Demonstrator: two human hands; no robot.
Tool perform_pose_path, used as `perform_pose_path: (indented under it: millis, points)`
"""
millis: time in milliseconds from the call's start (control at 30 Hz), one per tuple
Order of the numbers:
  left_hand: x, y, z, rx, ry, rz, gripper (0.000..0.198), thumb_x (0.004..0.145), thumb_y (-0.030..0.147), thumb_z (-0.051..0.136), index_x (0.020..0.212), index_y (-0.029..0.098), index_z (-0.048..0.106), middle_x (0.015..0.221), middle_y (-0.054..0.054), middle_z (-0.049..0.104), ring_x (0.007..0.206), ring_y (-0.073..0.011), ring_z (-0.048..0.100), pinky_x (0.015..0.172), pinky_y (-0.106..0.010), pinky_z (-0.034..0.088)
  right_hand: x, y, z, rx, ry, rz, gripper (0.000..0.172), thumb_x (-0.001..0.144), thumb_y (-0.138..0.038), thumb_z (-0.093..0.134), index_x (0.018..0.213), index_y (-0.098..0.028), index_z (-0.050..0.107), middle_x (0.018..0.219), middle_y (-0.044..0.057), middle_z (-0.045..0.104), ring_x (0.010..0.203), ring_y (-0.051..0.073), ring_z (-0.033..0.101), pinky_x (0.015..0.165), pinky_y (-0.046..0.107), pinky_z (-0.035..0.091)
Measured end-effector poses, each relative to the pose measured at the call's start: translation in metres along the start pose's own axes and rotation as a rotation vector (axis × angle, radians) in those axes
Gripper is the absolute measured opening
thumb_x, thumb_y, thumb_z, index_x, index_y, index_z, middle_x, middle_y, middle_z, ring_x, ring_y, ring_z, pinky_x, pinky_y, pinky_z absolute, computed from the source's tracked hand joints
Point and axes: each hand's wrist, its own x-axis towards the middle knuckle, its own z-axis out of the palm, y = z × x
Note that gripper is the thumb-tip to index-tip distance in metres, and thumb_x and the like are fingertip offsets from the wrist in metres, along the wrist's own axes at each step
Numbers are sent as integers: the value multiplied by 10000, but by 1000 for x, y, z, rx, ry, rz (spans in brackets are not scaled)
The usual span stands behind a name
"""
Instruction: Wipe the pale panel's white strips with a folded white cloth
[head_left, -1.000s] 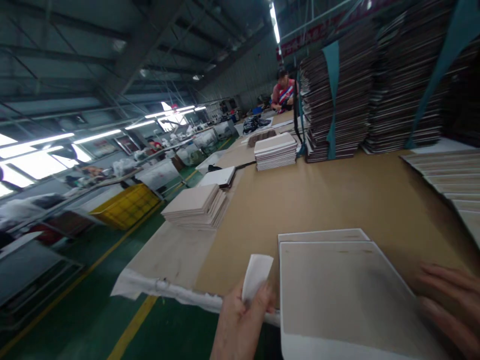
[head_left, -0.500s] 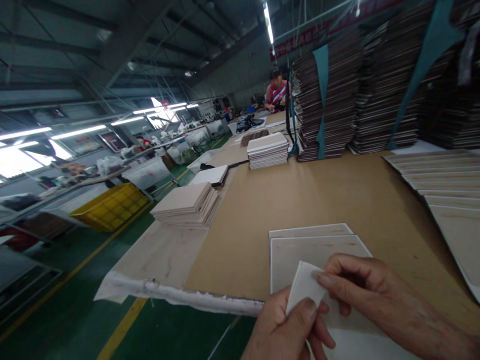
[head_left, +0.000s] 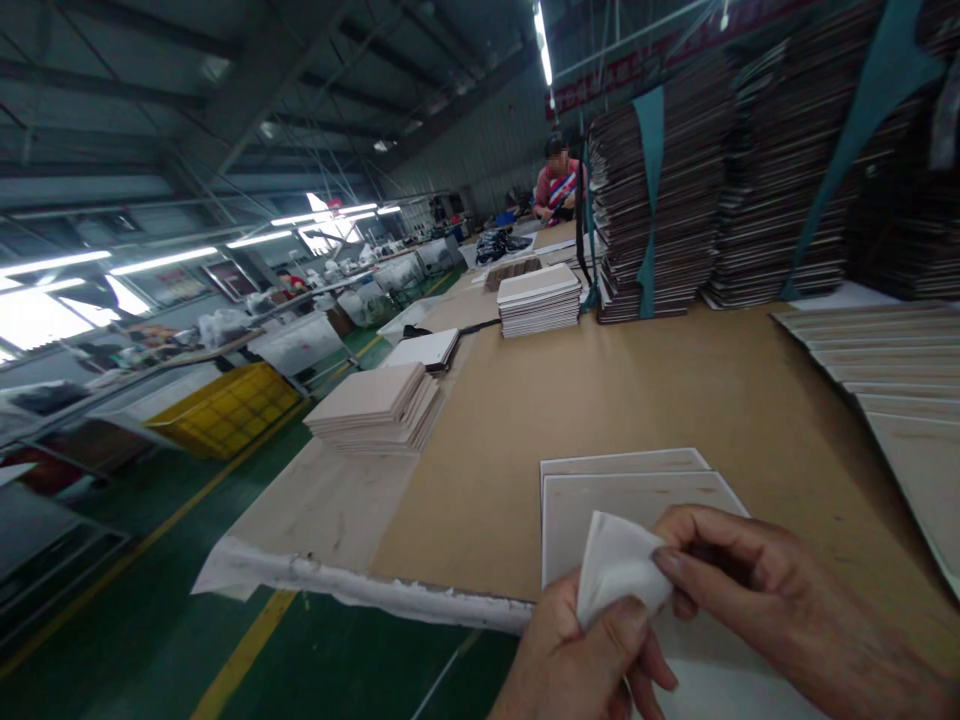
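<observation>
Where two pale boards (head_left: 568,525) overlapped on the brown tabletop (head_left: 510,430), the left hand (head_left: 581,650), curled nearly closed, pinched a folded white sheet (head_left: 619,565) above them, and the right hand (head_left: 742,575) nipped its right edge between thumb and fingers. Farther along the tabletop stood a beige stack (head_left: 367,398), then a pale stack (head_left: 540,302) and tall, dark bundled stacks (head_left: 690,200). Across the green floor (head_left: 337,660) to the left was a yellow basket (head_left: 225,412), its contents unclear. Well beyond, a co-worker (head_left: 559,190) was visible, and lit tubes (head_left: 163,261) hung beneath the dark roof (head_left: 135,60).
</observation>
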Motion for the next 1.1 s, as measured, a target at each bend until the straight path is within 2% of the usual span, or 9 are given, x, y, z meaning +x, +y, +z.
perform_pose_path:
  millis: [133,233,300,367,433,500,900,1033,1100]
  points:
    - [1,1,0,-29,37,16,656,763,697,699,1033,105,617,703,-29,655,457,-66,542,368,-141,297,0,10,-3,105,-9,21,297,900,-519,620,919,-231,694,772,-9,630,712,116,593,671,213,483]
    - [1,2,0,-13,54,41,617,804,671,671,1035,100,629,708,-39,662,448,-61,529,367,-150,259,1,10,-6,185,-9,42,353,880,-518,653,1111,-251,674,846,6,673,719,123,602,671,224,491]
    - [1,3,1,10,76,48,629,814,664,658,1069,90,623,708,-43,664,447,-63,524,375,-157,253,2,6,-8,157,-35,39,374,878,-563,631,1052,-237,691,786,8,664,666,121,583,639,228,482]
    - [0,5,2,36,109,45,641,822,651,651,1115,83,609,710,-41,665,451,-64,520,390,-161,259,3,2,-9,81,-33,41,398,861,-610,619,849,-218,691,682,-2,616,605,115,542,583,220,451]
    - [0,6,3,57,135,40,639,832,636,641,1141,78,600,702,-36,661,446,-60,505,403,-164,259,3,0,-10,6,2,45,466,840,-640,619,670,-206,624,604,-11,554,573,110,503,550,213,420]
    - [0,7,4,68,139,36,630,838,625,632,1145,76,598,690,-30,657,440,-57,495,404,-167,250,3,1,-11,-37,30,39,499,837,-648,612,614,-203,588,595,-12,539,580,111,491,560,213,413]
    - [8,0,-2,-1,117,64,618,795,610,703,1099,85,584,772,-77,706,504,-110,615,389,-164,314,1,12,-9,63,21,8,367,884,-561,612,765,-215,643,700,-18,550,690,124,533,671,226,445]
    - [7,0,-1,47,167,59,616,807,631,677,1094,94,588,802,-93,720,494,-103,599,392,-174,267,2,6,-11,90,-49,33,368,900,-586,573,917,-232,671,740,-6,597,674,126,542,623,227,437]
    - [6,0,0,57,185,45,601,813,626,669,1092,100,589,809,-91,722,490,-100,584,402,-185,258,2,5,-13,33,-73,53,424,896,-630,552,852,-222,660,703,-5,586,626,120,514,581,226,418]
